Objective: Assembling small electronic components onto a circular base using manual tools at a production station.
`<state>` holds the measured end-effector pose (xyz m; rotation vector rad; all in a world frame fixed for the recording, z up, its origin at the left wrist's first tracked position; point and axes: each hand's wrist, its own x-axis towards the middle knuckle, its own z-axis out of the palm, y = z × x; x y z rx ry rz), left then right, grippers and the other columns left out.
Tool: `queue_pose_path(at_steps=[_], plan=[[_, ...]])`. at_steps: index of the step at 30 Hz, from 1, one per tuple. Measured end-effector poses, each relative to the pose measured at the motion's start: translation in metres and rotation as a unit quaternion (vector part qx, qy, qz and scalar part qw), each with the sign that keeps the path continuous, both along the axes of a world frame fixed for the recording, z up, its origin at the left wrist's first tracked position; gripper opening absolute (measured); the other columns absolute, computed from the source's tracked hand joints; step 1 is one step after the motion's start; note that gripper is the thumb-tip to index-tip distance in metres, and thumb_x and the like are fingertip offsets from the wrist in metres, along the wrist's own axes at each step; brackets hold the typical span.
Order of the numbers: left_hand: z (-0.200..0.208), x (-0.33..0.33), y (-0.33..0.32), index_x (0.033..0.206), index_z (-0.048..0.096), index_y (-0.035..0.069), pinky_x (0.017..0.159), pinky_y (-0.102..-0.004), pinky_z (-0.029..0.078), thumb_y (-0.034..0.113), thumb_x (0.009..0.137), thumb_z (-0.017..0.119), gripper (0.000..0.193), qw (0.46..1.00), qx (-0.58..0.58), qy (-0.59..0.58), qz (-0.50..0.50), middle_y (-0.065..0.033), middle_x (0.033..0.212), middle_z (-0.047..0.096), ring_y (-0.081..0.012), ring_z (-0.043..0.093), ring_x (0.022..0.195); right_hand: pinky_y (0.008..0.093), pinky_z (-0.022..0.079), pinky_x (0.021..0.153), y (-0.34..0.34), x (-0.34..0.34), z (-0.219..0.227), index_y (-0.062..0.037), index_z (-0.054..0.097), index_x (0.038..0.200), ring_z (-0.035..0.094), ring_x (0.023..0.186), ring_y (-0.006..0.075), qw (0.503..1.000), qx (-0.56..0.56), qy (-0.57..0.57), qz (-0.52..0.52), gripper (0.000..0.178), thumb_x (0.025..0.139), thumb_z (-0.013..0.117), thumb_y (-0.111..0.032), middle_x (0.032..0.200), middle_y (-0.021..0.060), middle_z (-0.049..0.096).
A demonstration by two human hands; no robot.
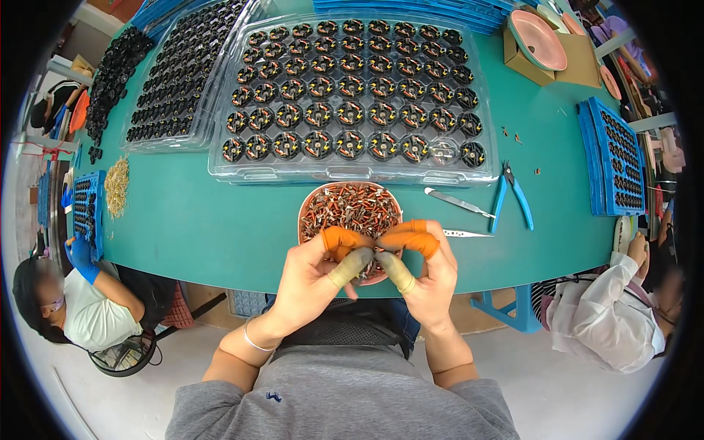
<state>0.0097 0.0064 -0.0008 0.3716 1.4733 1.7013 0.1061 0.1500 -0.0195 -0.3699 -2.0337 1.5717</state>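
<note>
Small copper-and-grey components [356,207] fill a pink bowl [301,220] on a green table [183,227], directly in front of a person in a grey short-sleeved shirt [367,396], viewed from above. The left hand [309,275] and right hand [434,275] meet over the bowl's near part, wearing orange finger cots and yellowish thumb cots. Both are drawn into fingertip pinches, apparently grasping a tiny piece that the fingertips hide. The step in hand looks like fine handling of one piece above the bowl; the next move seems to call for a light, steady grip and small thumb adjustments

Just right of the bowl lie silver tweezers [460,202] and blue-handled pliers [522,202]. At either side sit co-workers: on the left, one with a blue-gloved hand [82,257]; on the right, one in white sleeves [587,315]

Beyond the bowl, a clear plastic tray [293,175] holds rows of round black assemblies [350,114] with yellow and copper-coloured details. Farther off are loose black parts [114,81] at left and a pink basin [539,40] at right
</note>
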Motion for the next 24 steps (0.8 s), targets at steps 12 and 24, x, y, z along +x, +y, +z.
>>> queue_pose_path(at_steps=[12,24], plan=[[0.006,-0.005,-0.004,0.105,0.059,-0.004,0.050,-0.0233,0.056,0.002,0.089,0.060,0.018,1.000,0.010,0.000,-0.020,-0.0098,0.094,0.064,-0.0134,0.062,0.077,0.0331,0.042,0.077,0.012,0.000,0.007,-0.0051,0.068,0.095,0.058,0.083,0.0201,0.979,0.196,0.043,0.035,0.029,0.067,0.077,-0.007,0.093,0.0082,0.065],[0.009,-0.001,-0.002,0.098,0.064,-0.005,0.050,-0.0220,0.054,0.003,0.085,0.065,0.015,0.975,-0.031,0.219,-0.015,-0.0077,0.087,0.066,-0.0121,0.063,0.067,0.0325,0.045,0.081,0.007,0.003,-0.004,0.0022,0.061,0.094,0.057,0.092,0.0205,0.976,-0.195,0.039,0.093,0.020,0.076,0.069,0.004,0.100,0.0143,0.061]])
